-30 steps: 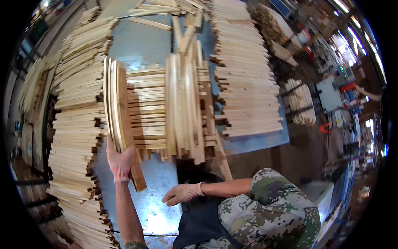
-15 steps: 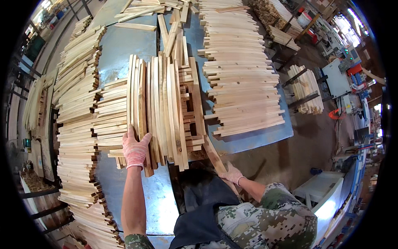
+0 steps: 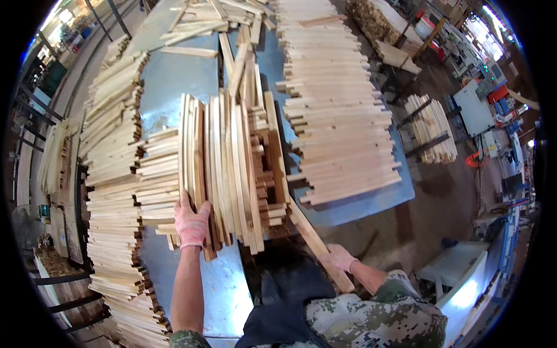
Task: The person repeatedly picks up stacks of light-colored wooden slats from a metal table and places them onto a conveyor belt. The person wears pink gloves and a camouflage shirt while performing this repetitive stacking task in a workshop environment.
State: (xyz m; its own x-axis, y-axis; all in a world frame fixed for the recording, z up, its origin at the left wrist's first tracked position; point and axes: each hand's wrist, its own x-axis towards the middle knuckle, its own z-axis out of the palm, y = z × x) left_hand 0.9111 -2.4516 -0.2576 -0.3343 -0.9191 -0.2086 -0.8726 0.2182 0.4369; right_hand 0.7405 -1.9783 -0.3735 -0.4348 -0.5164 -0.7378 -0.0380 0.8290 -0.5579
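Observation:
My left hand point(image 3: 192, 225), in a pale pink knit glove, rests on the near end of a row of wooden strips point(image 3: 223, 168) laid lengthwise. Its thumb and index finger are stretched apart on the wood. On the right, my right hand point(image 3: 340, 258), also gloved, is closed around a single wooden strip point(image 3: 308, 231). That strip slants from the pile's near right corner to close by my body, its near end sticking out past the hand. Under the lengthwise row, crosswise strips point(image 3: 158, 168) show at the left, and stacked ends point(image 3: 272, 216) at the right.
A long stack of strips point(image 3: 113, 232) runs along the left. Another wide stack point(image 3: 342, 127) lies on the blue metal table point(image 3: 371, 203) at the right. Loose pieces point(image 3: 194, 32) are scattered at the far end. A rack with strips point(image 3: 432, 130) stands beyond the table's right edge.
My right hand and its strip have shifted slightly right and toward me. My left hand keeps its place on the strips. The whole view has tipped a little, so the tables appear lower.

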